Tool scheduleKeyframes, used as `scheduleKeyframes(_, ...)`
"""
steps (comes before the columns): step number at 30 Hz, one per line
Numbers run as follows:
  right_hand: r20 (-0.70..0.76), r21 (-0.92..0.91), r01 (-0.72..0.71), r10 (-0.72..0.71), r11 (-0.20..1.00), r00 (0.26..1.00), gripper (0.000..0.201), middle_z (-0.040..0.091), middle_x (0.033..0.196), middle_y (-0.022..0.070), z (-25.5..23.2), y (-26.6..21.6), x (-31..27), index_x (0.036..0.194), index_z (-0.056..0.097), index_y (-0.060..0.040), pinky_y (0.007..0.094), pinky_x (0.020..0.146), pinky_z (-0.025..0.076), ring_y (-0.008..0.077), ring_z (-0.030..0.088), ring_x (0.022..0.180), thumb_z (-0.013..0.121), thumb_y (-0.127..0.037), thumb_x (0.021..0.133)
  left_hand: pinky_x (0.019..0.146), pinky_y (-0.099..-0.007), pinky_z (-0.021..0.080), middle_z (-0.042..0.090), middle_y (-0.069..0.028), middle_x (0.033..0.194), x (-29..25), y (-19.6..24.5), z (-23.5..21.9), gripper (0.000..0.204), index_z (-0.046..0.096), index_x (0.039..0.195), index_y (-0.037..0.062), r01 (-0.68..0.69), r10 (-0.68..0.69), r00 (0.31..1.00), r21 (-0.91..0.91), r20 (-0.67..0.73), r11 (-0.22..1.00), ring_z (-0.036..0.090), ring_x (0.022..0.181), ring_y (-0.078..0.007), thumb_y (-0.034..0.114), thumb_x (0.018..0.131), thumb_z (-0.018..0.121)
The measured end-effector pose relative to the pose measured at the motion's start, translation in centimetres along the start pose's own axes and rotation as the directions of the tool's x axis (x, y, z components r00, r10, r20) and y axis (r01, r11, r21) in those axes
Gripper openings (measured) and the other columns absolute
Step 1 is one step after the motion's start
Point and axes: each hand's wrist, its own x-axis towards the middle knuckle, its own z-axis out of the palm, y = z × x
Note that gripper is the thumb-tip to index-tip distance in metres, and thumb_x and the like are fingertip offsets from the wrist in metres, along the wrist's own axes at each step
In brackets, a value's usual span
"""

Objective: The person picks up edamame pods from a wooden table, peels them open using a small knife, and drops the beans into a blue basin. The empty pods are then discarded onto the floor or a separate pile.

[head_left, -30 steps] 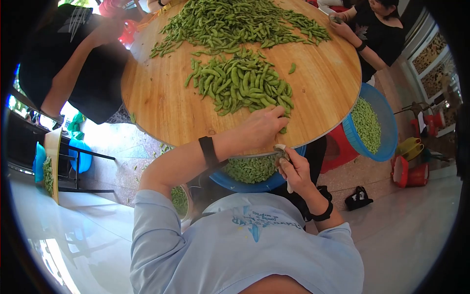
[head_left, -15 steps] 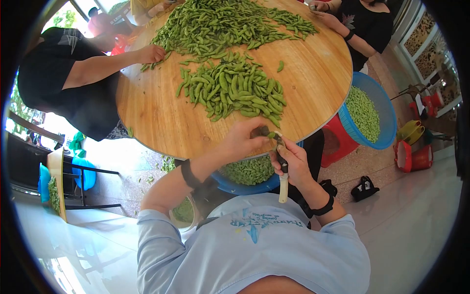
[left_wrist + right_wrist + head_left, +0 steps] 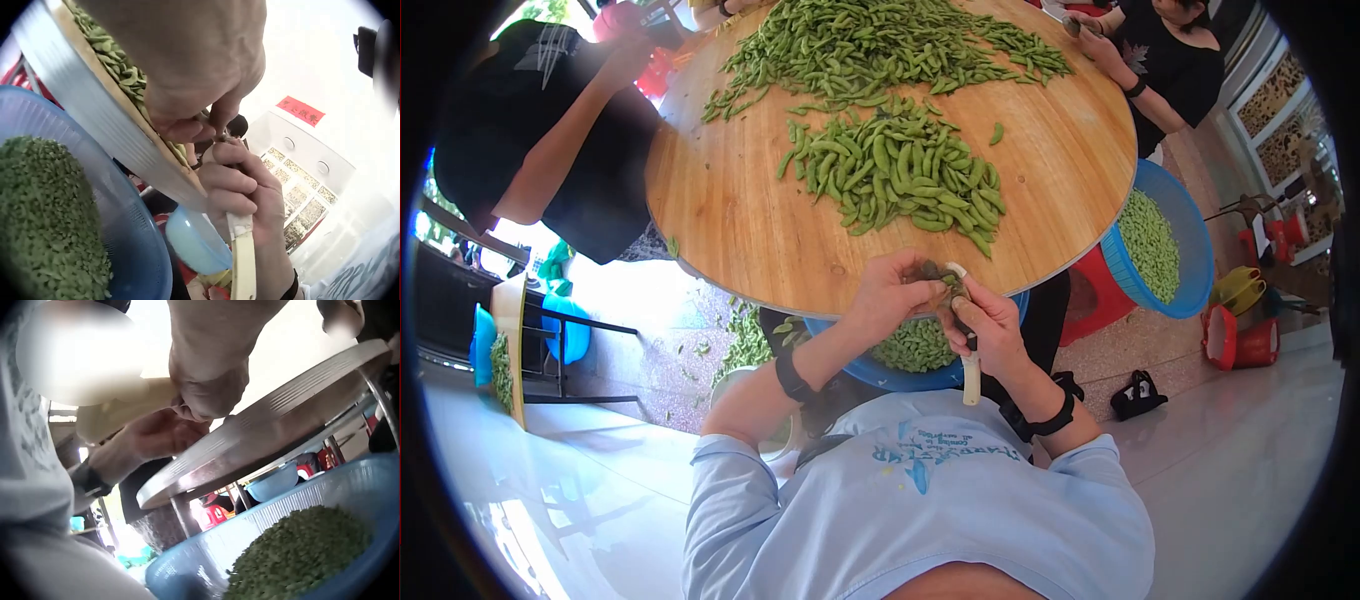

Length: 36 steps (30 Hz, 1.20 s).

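In the head view my left hand [image 3: 888, 297] and right hand [image 3: 996, 332] meet just past the table's near edge. Thumb and fingers of the left pinch a green soybean pod [image 3: 948, 282], mostly hidden between the hands. My right hand curls round a tool with a cream handle [image 3: 971, 382], its end sticking out below the fist; the left wrist view also shows this handle [image 3: 243, 265]. The tool's working end is covered by fingers. Below the hands, a blue basket [image 3: 878, 376] holds shelled beans [image 3: 915, 346]. A small heap of pods [image 3: 895, 172] lies ahead.
The round wooden table [image 3: 730, 220] carries a larger pod heap [image 3: 860, 50] farther back. A second blue basket [image 3: 1195, 225] of beans stands right, by a red stool [image 3: 1097, 300]. Other people sit left and right. Pods [image 3: 745, 340] litter the floor at left.
A second ago my left hand was at the small heap; it came back to the right hand with a pod. Between the last two frames the person at left drew an arm back from the table.
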Motion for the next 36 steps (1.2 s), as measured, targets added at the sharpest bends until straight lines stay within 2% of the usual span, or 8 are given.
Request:
scheduleKeyframes(3, -0.076, 0.27, -0.123, 0.149, 0.955, 0.986, 0.033, 0.054, 0.082, 0.0073, 0.3, -1.1, 0.4, 0.129, 0.047, -0.0039, 0.0197, 0.04, 0.036, 0.0094, 0.044, 0.054, 0.045, -0.011, 0.097, 0.074, -0.0239, 0.051, 0.061, -0.0065, 0.1, -0.6, -0.7, 0.2, 0.025, 0.058, 0.107, -0.0021, -0.175, 0.174, 0.985, -0.109, -0.012, 0.979, 0.061, 0.086, -0.0115, -0.005, 0.083, 0.063)
scheduleKeyframes(5, 0.094, 0.586, -0.236, 0.224, 0.775, 0.97, 0.026, 0.053, 0.082, 0.0089, -0.6, -1.6, 0.5, 0.122, 0.051, -0.0039, 0.019, 0.039, 0.034, 0.0088, 0.043, 0.055, 0.046, -0.011, 0.097, 0.085, -0.0283, 0.05, 0.058, -0.0063, 0.108, -0.8, -0.9, -0.1, 0.034, 0.056, 0.116, -0.0016, -0.382, 0.393, 0.915, -0.12, 0.087, 0.916, 0.059, 0.1, -0.015, -0.008, 0.083, 0.062)
scheduleKeyframes(8, 0.265, 0.752, -0.369, 0.263, 0.545, 0.928, 0.026, 0.053, 0.083, 0.0092, -1.4, -1.6, 0.7, 0.122, 0.05, -0.0046, 0.0186, 0.039, 0.033, 0.0087, 0.041, 0.054, 0.047, -0.011, 0.096, 0.089, -0.0309, 0.048, 0.057, -0.0055, 0.11, -1.0, -1.3, -1.8, 0.039, 0.055, 0.12, -0.0016, -0.377, 0.37, 0.909, 0.003, 0.192, 0.926, 0.057, 0.104, -0.0166, -0.01, 0.082, 0.061)
scheduleKeyframes(12, 0.307, 0.765, -0.408, 0.274, 0.498, 0.911, 0.028, 0.053, 0.082, 0.01, -1.0, -1.2, 0.8, 0.124, 0.048, -0.0046, 0.0189, 0.039, 0.033, 0.0086, 0.041, 0.054, 0.045, -0.011, 0.097, 0.088, -0.0293, 0.048, 0.057, -0.005, 0.112, -0.6, -1.2, -2.8, 0.04, 0.054, 0.121, -0.0023, -0.523, 0.424, 0.844, 0.331, 0.327, 0.785, 0.057, 0.102, -0.0153, -0.011, 0.082, 0.06)
scheduleKeyframes(14, 0.095, 0.508, -0.291, 0.283, 0.811, 0.954, 0.032, 0.054, 0.08, 0.0098, 0.0, -1.6, 0.5, 0.128, 0.045, -0.0041, 0.0195, 0.039, 0.034, 0.0083, 0.042, 0.053, 0.043, -0.012, 0.098, 0.083, -0.0269, 0.049, 0.056, -0.0051, 0.113, -1.3, 0.0, -1.2, 0.034, 0.058, 0.115, -0.0023, -0.272, 0.276, 0.94, -0.048, 0.199, 0.961, 0.056, 0.102, -0.0135, -0.009, 0.082, 0.061)
scheduleKeyframes(17, -0.124, 0.148, -0.056, 0.075, 0.987, 0.989, 0.038, 0.053, 0.076, 0.0076, 0.6, -1.8, 0.1, 0.134, 0.042, -0.0026, 0.0201, 0.041, 0.035, 0.0078, 0.042, 0.052, 0.041, -0.013, 0.098, 0.066, -0.0222, 0.049, 0.061, -0.0062, 0.098, -1.3, 0.5, -0.3, 0.022, 0.061, 0.104, -0.0018, -0.29, 0.291, 0.955, -0.024, 0.061, 0.957, 0.06, 0.084, -0.0114, -0.004, 0.083, 0.063)
scheduleKeyframes(20, -0.014, -0.068, 0.017, -0.018, 0.998, 1.0, 0.042, 0.052, 0.075, 0.0049, 0.0, -1.7, -0.3, 0.139, 0.038, -0.0016, 0.0198, 0.043, 0.036, 0.0068, 0.044, 0.052, 0.041, -0.013, 0.099, 0.048, -0.0202, 0.042, 0.062, -0.0055, 0.081, -1.7, 0.8, -0.6, 0.012, 0.062, 0.096, -0.0015, -0.047, 0.043, 0.997, 0.05, 0.063, 0.998, 0.057, 0.062, -0.0093, 0.0, 0.084, 0.065)
scheduleKeyframes(36, 0.139, -0.154, -0.044, 0.066, 0.987, 0.988, 0.045, 0.053, 0.075, 0.0065, 0.4, -1.4, -1.0, 0.141, 0.036, -0.0006, 0.0191, 0.045, 0.036, 0.0074, 0.044, 0.053, 0.041, -0.007, 0.097, 0.043, -0.0179, 0.034, 0.058, -0.0001, 0.062, -3.1, 0.6, 0.1, 0.01, 0.064, 0.092, 0.0003, -0.077, 0.078, 0.997, 0.239, 0.008, 0.968, 0.048, 0.049, -0.003, 0.009, 0.086, 0.066)
